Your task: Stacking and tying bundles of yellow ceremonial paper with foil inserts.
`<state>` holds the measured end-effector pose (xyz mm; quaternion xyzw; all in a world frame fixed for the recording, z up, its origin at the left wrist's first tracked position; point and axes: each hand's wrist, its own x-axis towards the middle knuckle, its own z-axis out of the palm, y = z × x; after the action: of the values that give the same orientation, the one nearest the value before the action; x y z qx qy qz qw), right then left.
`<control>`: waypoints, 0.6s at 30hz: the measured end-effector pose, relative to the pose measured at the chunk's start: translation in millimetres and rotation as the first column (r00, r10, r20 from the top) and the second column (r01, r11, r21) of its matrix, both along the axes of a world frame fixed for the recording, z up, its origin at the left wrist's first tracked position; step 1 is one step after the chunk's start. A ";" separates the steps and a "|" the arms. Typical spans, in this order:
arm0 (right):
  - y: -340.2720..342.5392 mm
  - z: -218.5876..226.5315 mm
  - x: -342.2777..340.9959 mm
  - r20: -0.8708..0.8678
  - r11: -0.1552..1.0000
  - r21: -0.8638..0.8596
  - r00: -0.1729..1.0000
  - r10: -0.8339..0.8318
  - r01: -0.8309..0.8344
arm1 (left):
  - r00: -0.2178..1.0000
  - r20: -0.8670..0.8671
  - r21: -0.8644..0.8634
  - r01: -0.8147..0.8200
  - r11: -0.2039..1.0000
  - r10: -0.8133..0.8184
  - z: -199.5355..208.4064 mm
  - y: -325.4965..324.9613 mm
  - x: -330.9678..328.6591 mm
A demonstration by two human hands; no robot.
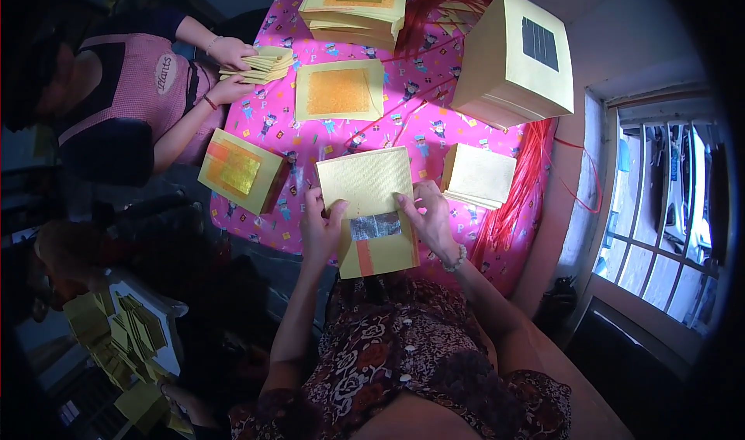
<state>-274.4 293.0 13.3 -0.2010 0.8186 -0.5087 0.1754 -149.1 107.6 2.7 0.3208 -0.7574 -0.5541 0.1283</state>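
Observation:
A yellow joss paper sheet (363,267) with a silver foil patch and an orange stripe lies before me, overlapped by a plain yellow upper part (365,178). Whether that part is a folded flap or a separate sheet, I cannot tell. My left hand (321,226) grips the left edge, thumb on top and fingers bent at the side. At the right edge, my right hand (431,216) pinches the paper between thumb and curled fingers. Nearest to it on the right is a stack of plain yellow paper (479,176).
On the pink patterned tablecloth (303,161) lie gold-foiled paper stacks (235,168) and an orange-patched one (339,91). A tall paper stack (497,67) stands far right, near red strings (521,192). A co-worker's hands (231,67) hold folded papers at far left. A barred window (660,207) is right.

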 end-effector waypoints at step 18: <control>-1.0 -1.1 -5.2 -0.083 0.986 0.167 0.996 0.030 -0.016 | 1.000 0.008 -0.054 0.010 0.998 -0.010 -3.4 1.4 -2.6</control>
<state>-279.6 292.0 12.2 -0.2165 0.8625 -0.4276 0.1624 -151.7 109.1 -0.7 0.3155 -0.7743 -0.5327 0.1312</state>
